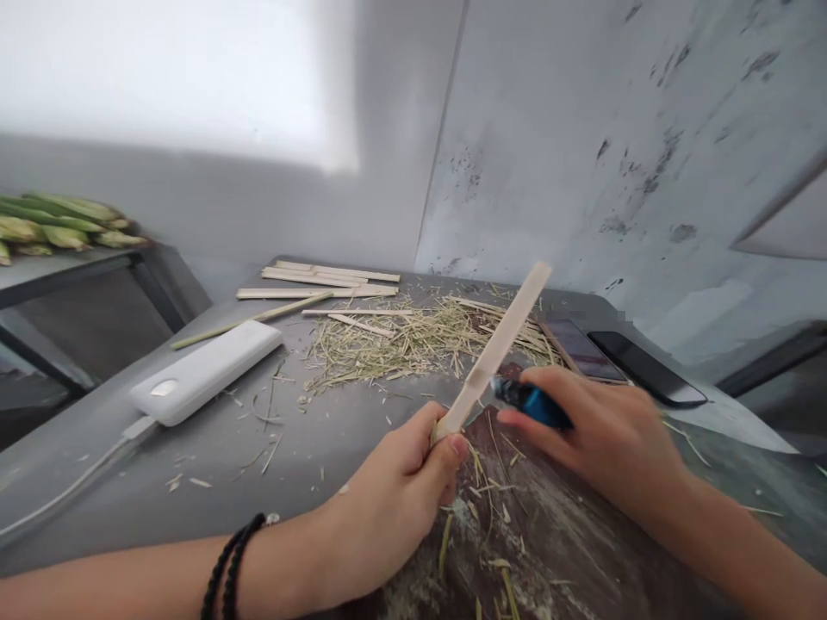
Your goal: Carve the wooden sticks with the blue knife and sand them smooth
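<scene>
While the left hand [401, 482] clamps the lower end of a pale flat bamboo strip [496, 348], slanting it up and away, its fingers are closed tight, seemingly to steady it for cutting. Beside it, the right hand [600, 430] curls around a blue-handled knife [533, 401] touching the strip's edge. Beyond, straw-coloured shavings [413, 340] litter the grey bench [194, 465]; a white power bank [207, 370] lies toward its left edge, two phones [613, 357] toward its right, finished strips [323, 280] along the far edge below stained walls.

Bright glare upper left, soft daylight, edges bowed, slight motion blur.
</scene>
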The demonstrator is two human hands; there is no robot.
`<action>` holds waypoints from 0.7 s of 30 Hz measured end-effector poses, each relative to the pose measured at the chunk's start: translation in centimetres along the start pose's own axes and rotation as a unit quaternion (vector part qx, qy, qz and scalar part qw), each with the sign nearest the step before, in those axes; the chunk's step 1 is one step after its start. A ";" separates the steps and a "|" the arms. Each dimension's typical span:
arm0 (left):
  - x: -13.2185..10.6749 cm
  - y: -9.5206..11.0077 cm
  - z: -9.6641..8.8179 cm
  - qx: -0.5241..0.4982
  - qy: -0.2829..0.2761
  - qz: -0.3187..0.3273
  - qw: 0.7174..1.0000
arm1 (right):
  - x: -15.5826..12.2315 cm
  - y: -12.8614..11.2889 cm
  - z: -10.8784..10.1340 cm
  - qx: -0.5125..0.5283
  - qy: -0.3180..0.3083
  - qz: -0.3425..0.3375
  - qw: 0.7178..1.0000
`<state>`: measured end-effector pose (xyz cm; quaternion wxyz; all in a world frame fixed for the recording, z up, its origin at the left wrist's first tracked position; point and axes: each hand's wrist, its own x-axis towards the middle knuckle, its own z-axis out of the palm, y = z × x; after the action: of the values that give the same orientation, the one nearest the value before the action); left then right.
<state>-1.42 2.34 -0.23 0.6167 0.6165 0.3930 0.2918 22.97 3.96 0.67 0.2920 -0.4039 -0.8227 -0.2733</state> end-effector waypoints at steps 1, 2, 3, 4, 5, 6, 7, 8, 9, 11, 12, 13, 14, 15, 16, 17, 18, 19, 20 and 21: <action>0.0 0.0 0.0 0.001 0.005 -0.002 1.000 | 0.0 -0.5 0.4 0.023 -0.017 -0.006 1.000; 0.0 0.0 0.1 0.002 0.009 -0.003 1.000 | 0.0 -0.9 0.8 0.035 -0.028 -0.013 0.999; -0.1 0.1 0.1 0.004 0.010 -0.005 1.000 | -0.1 -1.2 1.0 0.043 -0.037 -0.020 0.998; -0.1 0.1 0.1 0.005 0.009 -0.007 1.000 | -0.1 -1.5 1.2 0.049 -0.044 -0.025 0.998; -0.1 0.1 0.1 0.005 0.006 -0.009 1.000 | -0.1 -1.7 1.3 0.055 -0.052 -0.028 0.997; -0.1 0.1 0.0 0.004 0.004 -0.010 1.000 | -0.1 -1.8 1.3 0.061 -0.058 -0.029 0.996; -0.1 0.1 0.0 0.005 0.003 -0.009 1.000 | -0.1 -1.9 1.3 0.064 -0.063 -0.028 0.996; 0.0 0.1 0.0 0.005 0.004 -0.008 1.000 | -0.1 -2.0 1.4 0.065 -0.065 -0.025 0.995; 0.0 0.1 0.0 0.006 0.006 -0.007 1.000 | -0.1 -2.1 1.4 0.063 -0.065 -0.020 0.996; 0.0 0.1 0.0 0.012 0.014 -0.007 1.000 | -0.1 -2.1 1.4 0.050 -0.059 -0.008 0.997; 0.0 0.1 0.0 0.016 0.018 -0.008 1.000 | -0.1 -2.0 1.4 0.043 -0.054 0.000 0.998; -0.1 0.1 0.0 0.020 0.018 -0.008 1.000 | -0.1 -1.8 1.4 0.033 -0.045 0.011 0.998; -0.2 0.1 0.1 0.022 0.017 -0.007 1.000 | 0.0 -1.4 1.3 0.020 -0.033 0.023 0.999; -0.2 0.2 0.1 0.021 0.012 -0.006 1.000 | 0.0 -0.9 1.1 0.001 -0.014 0.039 0.999; -0.3 0.2 0.1 0.016 0.009 -0.007 1.000 | 0.0 -0.4 0.9 -0.022 0.010 0.057 0.998; -0.3 0.2 0.1 0.009 0.006 -0.010 1.000 | -0.1 0.1 0.7 -0.043 0.032 0.074 0.996; -0.3 0.3 0.1 0.000 0.005 -0.014 1.000 | -0.1 0.6 0.5 -0.055 0.047 0.084 0.994; -0.3 0.3 0.2 -0.007 0.005 -0.019 1.000 | -0.1 0.9 0.4 -0.056 0.052 0.085 0.993; -0.3 0.4 0.2 -0.014 0.009 -0.020 1.000 | -0.2 0.9 0.3 -0.043 0.045 0.078 0.995; -0.3 0.4 0.3 -0.019 0.012 -0.019 1.000 | -0.2 0.8 0.4 -0.021 0.027 0.064 0.997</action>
<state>-1.29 2.01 0.22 0.6292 0.5934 0.4066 0.2945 23.61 4.53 0.47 0.3226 -0.4540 -0.7810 -0.2827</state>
